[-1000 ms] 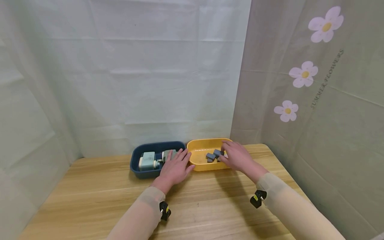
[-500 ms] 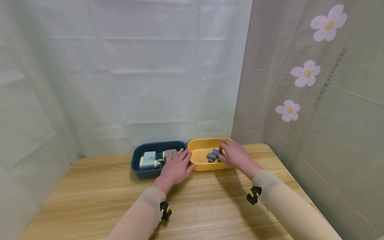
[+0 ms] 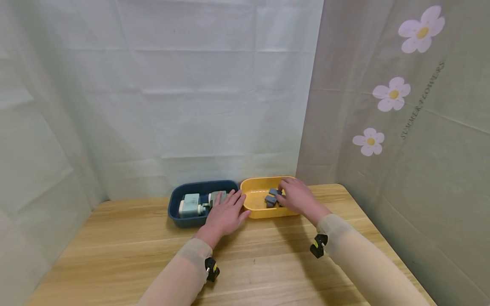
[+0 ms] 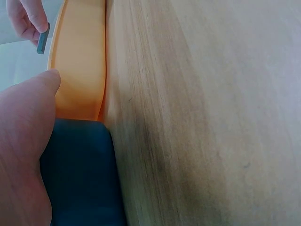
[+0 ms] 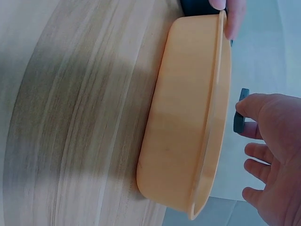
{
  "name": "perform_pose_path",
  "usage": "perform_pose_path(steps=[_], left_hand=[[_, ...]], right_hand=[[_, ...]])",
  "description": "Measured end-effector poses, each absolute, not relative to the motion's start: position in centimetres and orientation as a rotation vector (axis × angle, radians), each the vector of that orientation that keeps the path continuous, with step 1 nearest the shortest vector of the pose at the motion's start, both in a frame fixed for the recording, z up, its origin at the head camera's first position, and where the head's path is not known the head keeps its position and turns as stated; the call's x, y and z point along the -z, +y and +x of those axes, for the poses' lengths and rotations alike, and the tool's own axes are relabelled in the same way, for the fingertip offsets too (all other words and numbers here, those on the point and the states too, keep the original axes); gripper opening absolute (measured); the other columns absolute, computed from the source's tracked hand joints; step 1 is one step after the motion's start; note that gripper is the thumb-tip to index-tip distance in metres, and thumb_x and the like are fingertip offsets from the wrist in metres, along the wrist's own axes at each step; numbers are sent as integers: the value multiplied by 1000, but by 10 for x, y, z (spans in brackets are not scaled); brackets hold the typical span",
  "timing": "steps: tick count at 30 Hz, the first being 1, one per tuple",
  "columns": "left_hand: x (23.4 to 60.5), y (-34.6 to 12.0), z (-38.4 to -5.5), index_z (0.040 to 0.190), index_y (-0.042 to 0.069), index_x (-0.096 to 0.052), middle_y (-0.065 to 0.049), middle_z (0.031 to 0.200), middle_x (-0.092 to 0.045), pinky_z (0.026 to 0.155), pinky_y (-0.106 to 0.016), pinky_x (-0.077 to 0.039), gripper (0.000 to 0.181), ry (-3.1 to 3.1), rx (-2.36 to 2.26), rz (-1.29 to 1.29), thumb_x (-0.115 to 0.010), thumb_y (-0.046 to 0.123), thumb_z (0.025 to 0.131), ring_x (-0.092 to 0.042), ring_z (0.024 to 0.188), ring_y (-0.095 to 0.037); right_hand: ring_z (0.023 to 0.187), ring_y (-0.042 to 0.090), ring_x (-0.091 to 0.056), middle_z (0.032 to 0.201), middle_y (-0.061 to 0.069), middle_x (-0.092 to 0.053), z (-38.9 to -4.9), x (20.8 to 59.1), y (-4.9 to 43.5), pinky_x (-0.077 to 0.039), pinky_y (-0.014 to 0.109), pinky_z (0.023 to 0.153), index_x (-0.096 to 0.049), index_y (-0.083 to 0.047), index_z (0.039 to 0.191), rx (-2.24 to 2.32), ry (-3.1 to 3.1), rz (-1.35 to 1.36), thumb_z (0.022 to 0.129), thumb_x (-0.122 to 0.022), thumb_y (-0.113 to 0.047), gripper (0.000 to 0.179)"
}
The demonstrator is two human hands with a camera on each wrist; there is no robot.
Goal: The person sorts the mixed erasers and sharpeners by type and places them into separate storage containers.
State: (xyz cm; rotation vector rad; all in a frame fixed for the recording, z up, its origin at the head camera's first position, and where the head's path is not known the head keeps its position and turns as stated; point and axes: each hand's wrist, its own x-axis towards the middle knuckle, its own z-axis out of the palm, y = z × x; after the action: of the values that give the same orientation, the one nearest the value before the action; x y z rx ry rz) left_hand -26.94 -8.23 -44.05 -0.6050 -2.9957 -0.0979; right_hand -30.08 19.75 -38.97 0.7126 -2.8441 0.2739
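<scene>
My right hand is over the right part of a yellow bin. In the right wrist view its thumb and a finger pinch a small dark grey block above the rim. The same piece shows at the top left of the left wrist view. Several grey-blue blocks lie in the bin, partly covered by that hand in the head view. My left hand rests with extended fingers where the yellow bin meets a navy bin. Its fingers partly cover a grey object in the navy bin.
A pale blue block-shaped object with a cream end and a small stem lies in the navy bin. Both bins stand side by side at the back of a wooden table. A pale curtain hangs right behind them.
My right hand and forearm have shifted slightly left over the yellow bin, and the blocks beneath lie a little differently. The left hand stays where it was.
</scene>
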Motion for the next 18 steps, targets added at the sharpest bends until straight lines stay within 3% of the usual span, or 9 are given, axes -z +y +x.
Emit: perform_pose_path(steps=[10, 18], left_hand=[[440, -82, -269, 174, 19, -39, -5, 182, -28, 134, -66, -8, 74, -3001, 81, -608, -41, 64, 115, -23, 168, -31], [438, -84, -270, 174, 18, -40, -5, 181, -29, 134, -65, -9, 73, -2992, 67, -614, -41, 63, 116, -24, 168, -31]], right_hand=[[135, 42, -62, 141, 19, -68, -307, 391, 188, -43, 58, 121, -73, -5, 112, -245, -2871, 682, 107, -75, -26, 22], [119, 37, -67, 128, 14, -71, -310, 395, 186, -51, 57, 110, -72, -8, 109, -223, -2892, 650, 106, -77, -28, 21]])
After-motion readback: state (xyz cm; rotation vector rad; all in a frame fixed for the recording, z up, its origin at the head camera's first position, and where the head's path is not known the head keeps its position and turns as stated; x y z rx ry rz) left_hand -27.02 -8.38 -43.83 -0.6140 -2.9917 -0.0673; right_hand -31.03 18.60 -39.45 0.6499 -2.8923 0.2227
